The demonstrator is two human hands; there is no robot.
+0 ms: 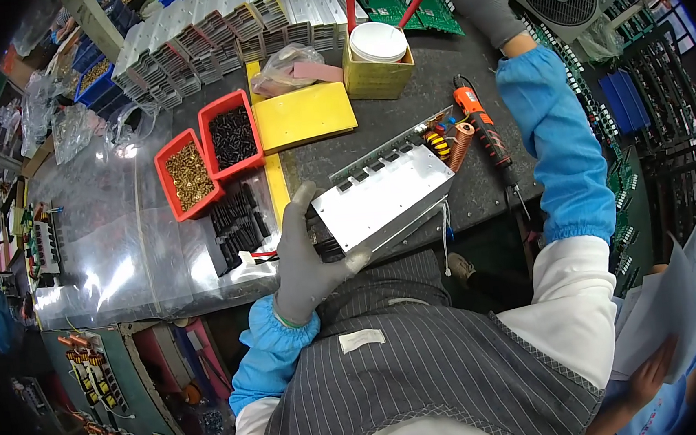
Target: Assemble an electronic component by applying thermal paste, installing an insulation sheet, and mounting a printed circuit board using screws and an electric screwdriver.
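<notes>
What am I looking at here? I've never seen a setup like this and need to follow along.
There is no robot: these are a person's own two hands in grey gloves. The single picture comes from a wide fisheye camera on their head, looking down, so edges bend and left is their left.

The left hand is spread open against the left end of a silver rectangular metal box. The right hand is beside a slanting red stick above a round white tub; its grip is unclear.

On the dark worktable also lie an orange-and-black power screwdriver, a red plastic bin of gold-coloured pieces and another of black pieces.
</notes>
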